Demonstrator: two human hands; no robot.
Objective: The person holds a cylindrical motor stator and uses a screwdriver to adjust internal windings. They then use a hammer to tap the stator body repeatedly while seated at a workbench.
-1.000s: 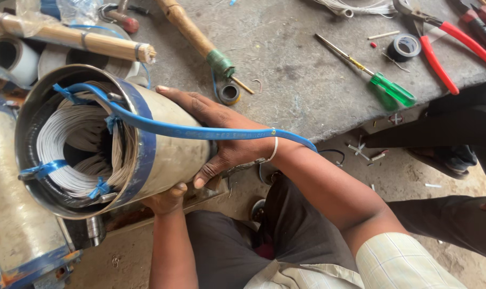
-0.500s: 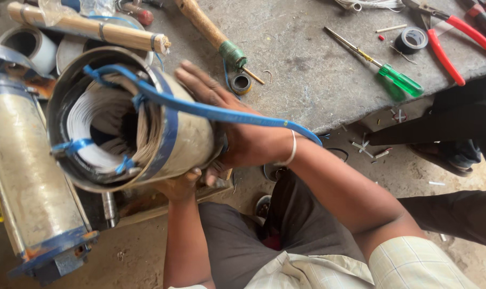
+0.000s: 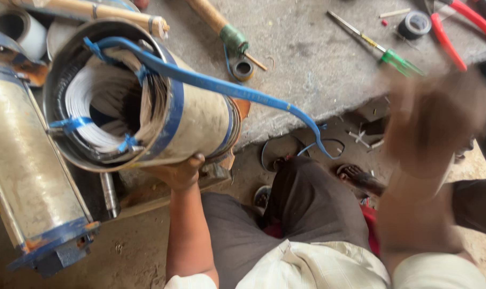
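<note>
A metal motor stator, cylindrical with blue bands, lies on its side at the edge of a concrete slab. Its open end shows white windings tied with blue strips. A blue cable runs from it to the right and hangs down past the slab's edge. My left hand holds the stator from underneath. My right hand is off the stator, raised at the right and blurred by motion, with nothing visible in it.
A second long metal cylinder lies at the left. On the slab lie a green-handled screwdriver, red-handled pliers, a roll of black tape and a wooden-handled tool. Sandals rest on the ground by my knees.
My right hand has let go of the stator's side and swung away to the right. The left hand stays under the stator, which has stayed put.
</note>
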